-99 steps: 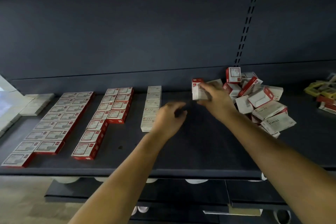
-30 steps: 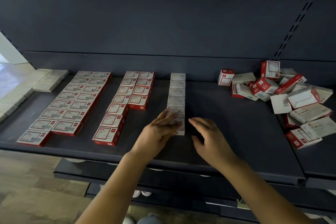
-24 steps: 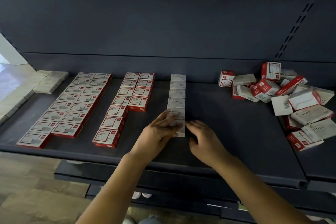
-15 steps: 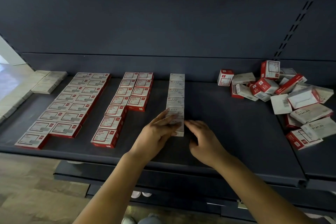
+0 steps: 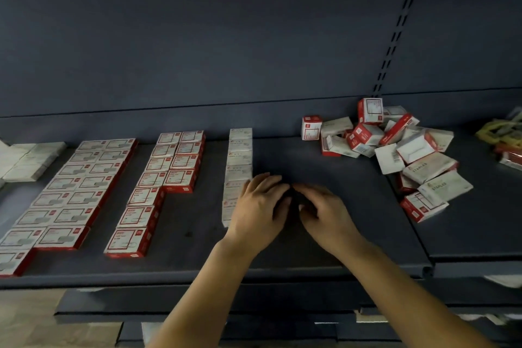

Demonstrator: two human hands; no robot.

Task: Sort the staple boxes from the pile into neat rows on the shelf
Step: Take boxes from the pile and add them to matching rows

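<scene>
— So, nearest to you: where are your hands?

— Both are low over the shelf (image 5: 282, 263) just right of the white row (image 5: 238, 167). Your left hand (image 5: 261, 206) lies on that row's near end, fingers fairly straight and close together, covering the front boxes. Your right hand (image 5: 324, 210) is beside it, fingers curled downward and meeting the left fingertips (whether they pinch a box I cannot tell; nothing shows between them).

— Which way does the row run?

— Its long axis goes straight away from you, toward the back wall. Any added box would go at the near end, under your left hand.

— And the supply?

— The pile (image 5: 395, 150) of staple boxes sits farther back and well to the right, so your right hand is the nearer one to fetch from it. Bare shelf lies between; nothing blocks that reach.

— Anything else?

— Left of you, two red-edged rows (image 5: 158, 186) are laid flat, well apart from your hands.
</scene>
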